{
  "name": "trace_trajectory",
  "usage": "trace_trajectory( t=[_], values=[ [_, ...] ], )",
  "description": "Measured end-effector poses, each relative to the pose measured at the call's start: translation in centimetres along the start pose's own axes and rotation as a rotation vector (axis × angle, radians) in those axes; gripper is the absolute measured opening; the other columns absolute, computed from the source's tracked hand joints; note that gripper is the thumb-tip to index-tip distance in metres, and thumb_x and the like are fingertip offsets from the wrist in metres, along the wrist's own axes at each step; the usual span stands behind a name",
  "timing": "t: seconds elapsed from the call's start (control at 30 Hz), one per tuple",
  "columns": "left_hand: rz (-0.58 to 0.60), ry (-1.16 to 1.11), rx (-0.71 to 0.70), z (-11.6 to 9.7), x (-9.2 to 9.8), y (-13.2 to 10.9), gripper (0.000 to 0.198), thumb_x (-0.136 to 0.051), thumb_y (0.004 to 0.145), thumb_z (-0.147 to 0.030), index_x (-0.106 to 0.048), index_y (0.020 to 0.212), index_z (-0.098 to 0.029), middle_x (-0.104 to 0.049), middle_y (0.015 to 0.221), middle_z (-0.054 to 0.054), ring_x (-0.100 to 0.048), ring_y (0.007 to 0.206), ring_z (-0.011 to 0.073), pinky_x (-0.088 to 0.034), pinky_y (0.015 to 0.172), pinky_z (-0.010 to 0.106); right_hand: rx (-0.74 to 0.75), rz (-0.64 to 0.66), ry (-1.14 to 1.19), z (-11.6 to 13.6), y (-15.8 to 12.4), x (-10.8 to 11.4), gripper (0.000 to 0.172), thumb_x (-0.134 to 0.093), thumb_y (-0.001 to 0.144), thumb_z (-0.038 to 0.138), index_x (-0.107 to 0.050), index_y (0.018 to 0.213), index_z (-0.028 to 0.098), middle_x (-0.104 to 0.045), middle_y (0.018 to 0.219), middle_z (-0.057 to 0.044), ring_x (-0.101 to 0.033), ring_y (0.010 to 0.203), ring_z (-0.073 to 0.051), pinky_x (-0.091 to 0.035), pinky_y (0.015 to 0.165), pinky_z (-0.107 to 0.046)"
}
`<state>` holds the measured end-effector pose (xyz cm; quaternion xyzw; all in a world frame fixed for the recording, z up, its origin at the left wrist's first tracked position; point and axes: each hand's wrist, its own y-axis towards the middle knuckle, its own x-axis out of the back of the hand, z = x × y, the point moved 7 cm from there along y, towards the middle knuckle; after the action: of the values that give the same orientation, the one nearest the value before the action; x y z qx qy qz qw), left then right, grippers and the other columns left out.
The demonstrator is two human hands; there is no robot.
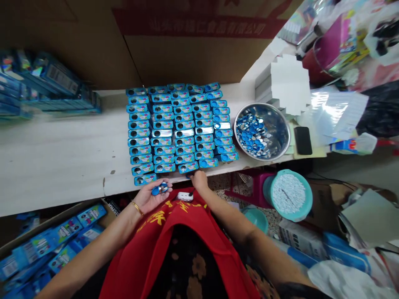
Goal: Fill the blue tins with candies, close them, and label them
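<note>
Several rows of small blue tins point(181, 128) with round holes lie side by side on the white table point(62, 153). My left hand point(152, 196) is palm up at the table's front edge, fingers curled around a few blue and silver round caps point(159, 189). My right hand point(198, 180) rests at the front edge, fingertips touching the nearest blue tin in the front row; its fingers are bent down and mostly hidden. A steel bowl point(282, 124) holding several blue and silver caps stands right of the tins.
A black phone point(303, 140) lies right of the bowl. Stacked white cards point(285, 85) stand behind it. A teal tub of white pieces point(289, 194) sits below the table at right. A box of blue packages point(46, 245) is at lower left, more packages point(46, 83) at far left.
</note>
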<state>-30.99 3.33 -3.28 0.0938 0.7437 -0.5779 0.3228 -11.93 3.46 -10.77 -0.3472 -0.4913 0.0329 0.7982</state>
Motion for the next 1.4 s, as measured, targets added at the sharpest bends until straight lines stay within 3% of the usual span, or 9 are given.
trace_trajectory(
  t=[0.13,0.3,0.43,0.6,0.8,1.07,1.13,1.27,1.4],
  values=[
    [-0.032,-0.004,-0.024,-0.3,0.5,-0.4,0.017,-0.046,0.079,-0.011,-0.061,0.086,-0.009,-0.066,0.082,0.012,-0.065,0.069,0.0173,-0.054,0.060,0.025,0.033,-0.057,0.095,-0.5,-1.5,1.3,0.017,-0.053,0.077,0.025,-0.064,0.083,0.015,-0.067,0.082,-0.011,-0.062,0.078,-0.018,-0.044,0.068,-0.024],
    [-0.043,-0.033,-0.036,-0.9,0.4,-0.4,0.018,-0.046,0.079,-0.010,-0.061,0.088,-0.008,-0.067,0.084,0.013,-0.065,0.075,0.0187,-0.055,0.064,0.027,0.262,-0.227,0.396,-0.3,-3.9,8.9,0.019,-0.045,0.080,0.030,-0.058,0.085,0.018,-0.062,0.068,0.000,-0.058,0.062,-0.012,-0.043,0.061,-0.021],
    [0.029,-0.080,-0.050,-1.3,-1.7,0.2,0.018,-0.047,0.080,-0.012,-0.060,0.091,-0.008,-0.066,0.091,0.015,-0.064,0.083,0.0209,-0.055,0.070,0.029,0.280,-0.298,0.123,2.8,-1.1,13.4,0.012,-0.050,0.077,0.023,-0.059,0.082,0.019,-0.063,0.084,-0.004,-0.058,0.078,-0.016,-0.041,0.070,-0.024],
    [0.083,-0.135,-0.069,-1.8,-4.0,0.8,0.018,-0.047,0.080,-0.013,-0.059,0.091,-0.008,-0.065,0.094,0.016,-0.061,0.094,0.0233,-0.054,0.074,0.029,0.117,-0.097,-0.263,5.1,3.3,13.0,0.028,-0.059,0.071,0.021,-0.056,0.098,0.015,-0.061,0.098,-0.013,-0.059,0.089,-0.024,-0.042,0.070,-0.030],
    [0.127,-0.174,-0.089,-2.3,-5.0,2.2,0.016,-0.048,0.079,-0.014,-0.058,0.090,-0.009,-0.065,0.093,0.014,-0.059,0.098,0.0230,-0.052,0.081,0.033,0.091,-0.044,-0.378,4.7,4.2,13.3,0.047,-0.068,0.065,0.029,-0.051,0.106,0.016,-0.061,0.099,-0.013,-0.058,0.090,-0.026,-0.043,0.071,-0.032],
    [0.136,-0.217,-0.139,-2.8,-6.4,5.0,0.016,-0.044,0.081,-0.015,-0.058,0.085,-0.006,-0.065,0.085,0.014,-0.063,0.086,0.0208,-0.050,0.082,0.035,0.858,-0.165,-0.073,10.5,-3.2,12.6,0.025,-0.049,0.082,0.026,-0.057,0.105,0.024,-0.057,0.104,-0.005,-0.053,0.095,-0.016,-0.040,0.079,-0.027],
    [0.128,-0.243,-0.144,-2.6,-6.9,5.6,0.017,-0.042,0.082,-0.013,-0.058,0.083,-0.006,-0.065,0.082,0.012,-0.063,0.082,0.0186,-0.051,0.081,0.034,0.913,-0.151,-0.010,10.8,-3.8,12.4,0.022,-0.046,0.084,0.021,-0.061,0.098,0.022,-0.059,0.097,-0.005,-0.054,0.091,-0.015,-0.040,0.079,-0.026],
    [0.078,-0.218,-0.119,-2.1,-7.3,6.3,0.016,-0.045,0.083,-0.016,-0.058,0.084,-0.007,-0.063,0.079,0.012,-0.062,0.071,0.0143,-0.053,0.059,0.021,0.746,-0.189,0.138,8.0,-0.9,14.8,0.020,-0.044,0.084,0.021,-0.061,0.093,0.020,-0.063,0.091,-0.003,-0.056,0.086,-0.013,-0.040,0.077,-0.023],
    [0.090,-0.175,-0.146,-2.1,-7.9,6.3,0.015,-0.053,0.080,-0.022,-0.057,0.088,-0.011,-0.058,0.073,0.007,-0.054,0.055,0.0062,-0.038,0.038,0.011,0.450,-0.169,-0.084,4.7,3.8,16.7,0.017,-0.048,0.080,0.022,-0.060,0.090,0.019,-0.064,0.089,-0.005,-0.059,0.084,-0.017,-0.042,0.072,-0.026]
  ],
)
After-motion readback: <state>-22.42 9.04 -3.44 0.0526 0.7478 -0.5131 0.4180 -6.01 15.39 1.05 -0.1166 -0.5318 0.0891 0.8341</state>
